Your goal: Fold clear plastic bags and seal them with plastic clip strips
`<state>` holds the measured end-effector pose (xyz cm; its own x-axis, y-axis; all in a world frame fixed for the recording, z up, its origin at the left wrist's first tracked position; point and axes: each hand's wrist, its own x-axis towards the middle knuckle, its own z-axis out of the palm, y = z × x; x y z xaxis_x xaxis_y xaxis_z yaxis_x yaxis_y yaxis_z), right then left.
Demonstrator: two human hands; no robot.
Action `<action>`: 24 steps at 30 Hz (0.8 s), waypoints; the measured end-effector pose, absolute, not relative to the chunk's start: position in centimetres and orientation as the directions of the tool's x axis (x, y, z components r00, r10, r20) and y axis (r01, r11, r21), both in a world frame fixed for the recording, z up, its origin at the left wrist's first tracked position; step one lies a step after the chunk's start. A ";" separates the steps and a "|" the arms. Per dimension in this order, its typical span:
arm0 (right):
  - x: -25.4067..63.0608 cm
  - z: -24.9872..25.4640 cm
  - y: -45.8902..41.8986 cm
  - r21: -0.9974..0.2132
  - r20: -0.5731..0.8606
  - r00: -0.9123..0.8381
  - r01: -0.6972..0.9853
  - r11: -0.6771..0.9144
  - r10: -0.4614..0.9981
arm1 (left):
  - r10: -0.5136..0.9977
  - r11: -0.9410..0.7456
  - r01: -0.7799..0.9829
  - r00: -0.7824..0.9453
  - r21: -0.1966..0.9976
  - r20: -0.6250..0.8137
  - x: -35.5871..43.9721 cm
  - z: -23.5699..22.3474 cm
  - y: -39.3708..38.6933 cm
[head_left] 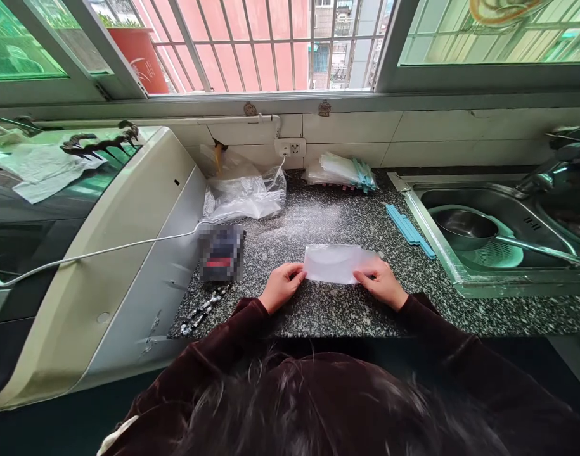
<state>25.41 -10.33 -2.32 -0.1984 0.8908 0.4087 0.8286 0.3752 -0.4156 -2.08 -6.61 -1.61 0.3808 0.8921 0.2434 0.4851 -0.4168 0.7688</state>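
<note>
A small translucent plastic bag, pale and flat, is stretched between my two hands just over the speckled countertop. My left hand pinches its left edge between thumb and fingers. At the other end, my right hand is closed on the bag's right side, with the thumb on top and the fingers partly hidden. Flat blue strips lie on the counter beyond my right hand. Left of my left hand is a blurred-out dark device with a beaded strap.
Against the tiled wall lie a pile of plastic bags with blue strips and a crumpled clear bag. A sink holding a pan is at right. A bulky cream appliance stands left, a white cable crossing it.
</note>
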 end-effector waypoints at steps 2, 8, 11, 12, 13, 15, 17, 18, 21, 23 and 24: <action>25.0 -2.2 -10.1 -0.437 0.390 -0.139 0.842 0.316 0.910 | 0.925 -0.312 0.435 0.341 0.844 0.167 -1.9 -1.6 -6.5; 24.1 -1.6 -9.6 -0.361 0.347 -0.092 0.905 0.224 0.933 | 0.950 -0.263 0.403 0.265 0.877 0.163 -1.4 -1.8 -6.7; 23.9 -1.5 -9.3 -0.304 0.347 -0.091 0.931 0.203 0.933 | 0.914 -0.398 0.515 0.290 0.759 0.283 -1.3 -2.1 -6.9; 23.8 -1.5 -9.3 -0.288 0.345 -0.084 0.939 0.190 0.935 | 0.893 -0.449 0.563 0.314 0.694 0.324 -1.3 -2.2 -6.9; 23.8 -1.6 -9.2 -0.277 0.346 -0.074 0.944 0.177 0.935 | 0.870 -0.494 0.606 0.342 0.624 0.356 -1.3 -2.3 -6.9; 23.9 -1.6 -9.2 -0.281 0.377 -0.053 0.945 0.169 0.925 | 0.831 -0.552 0.668 0.393 0.499 0.394 -1.2 -2.6 -6.9; 24.0 -1.5 -9.5 -0.277 0.460 -0.058 0.939 0.205 0.886 | 0.809 -0.577 0.704 0.420 0.414 0.412 -1.2 -2.8 -6.9; 24.0 -1.3 -9.7 -0.250 0.509 -0.087 0.937 0.243 0.856 | 0.802 -0.582 0.715 0.426 0.387 0.419 -1.2 -2.9 -6.8; 23.7 -0.8 -10.6 -0.078 0.572 -0.299 0.907 0.414 0.764 | 0.791 -0.590 0.730 0.440 0.343 0.425 -1.1 -3.2 -6.8; 23.2 -0.4 -11.0 0.023 0.527 -0.445 0.860 0.511 0.725 | 0.793 -0.589 0.738 0.450 0.329 0.411 -1.1 -3.1 -6.8; 22.9 -0.3 -11.1 0.055 0.500 -0.489 0.841 0.537 0.715 | 0.795 -0.588 0.742 0.457 0.321 0.399 -1.1 -3.0 -6.9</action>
